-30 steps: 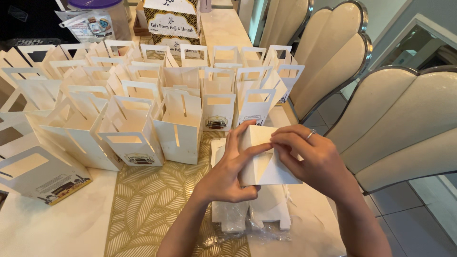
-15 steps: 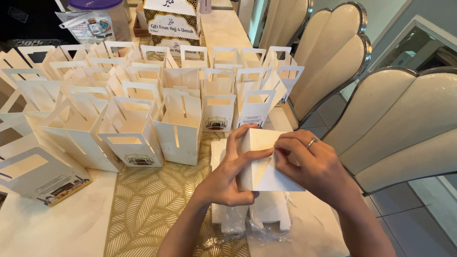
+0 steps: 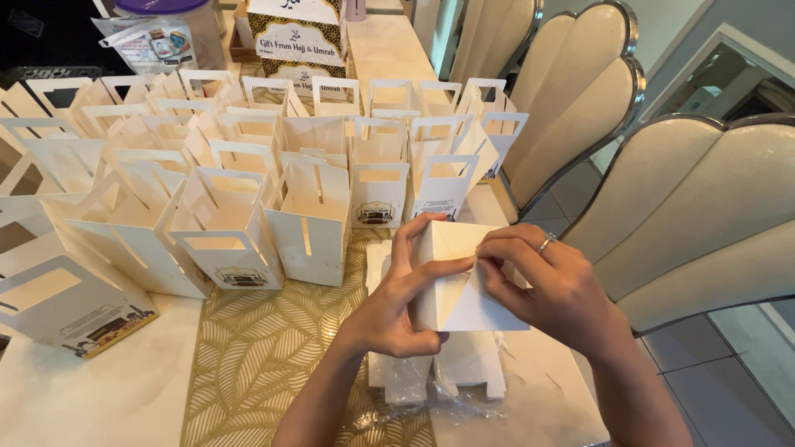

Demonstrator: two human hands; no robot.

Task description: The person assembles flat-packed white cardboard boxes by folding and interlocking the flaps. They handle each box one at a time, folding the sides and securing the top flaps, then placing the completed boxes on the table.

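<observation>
Both hands on one white card box (image 3: 464, 285), held bottom-up just above the table (image 3: 108, 389). Left hand (image 3: 397, 306) grasps the box's left side: fingers up its left wall, thumb pressed across the folded base flaps. Right hand (image 3: 551, 290) clamps the right side, fingertips (image 3: 489, 252) pinching the flap seam at the top middle, touching the left thumb tip. Ring (image 3: 546, 242) on one right finger.

Everything else relative to the held box:
- Directly below it: flat stack of unfolded white box blanks (image 3: 464, 372) in a clear plastic wrap (image 3: 414, 410), lying on the table.
- Below-left: gold leaf-pattern runner (image 3: 257, 356) down the table; the blanks partly overlap it.
- Behind and to the left: rows of assembled white handle boxes (image 3: 232, 207), open tops, upright, packed touching each other. Nearest ones stand just behind the left fingertips. Some show a small printed picture low on the front.
- Far behind: printed carton (image 3: 298, 41) and a purple-lidded container (image 3: 170, 16).
- To the right: two cream chairs (image 3: 687, 223) with chrome-edged backs, pushed up to the table edge.
</observation>
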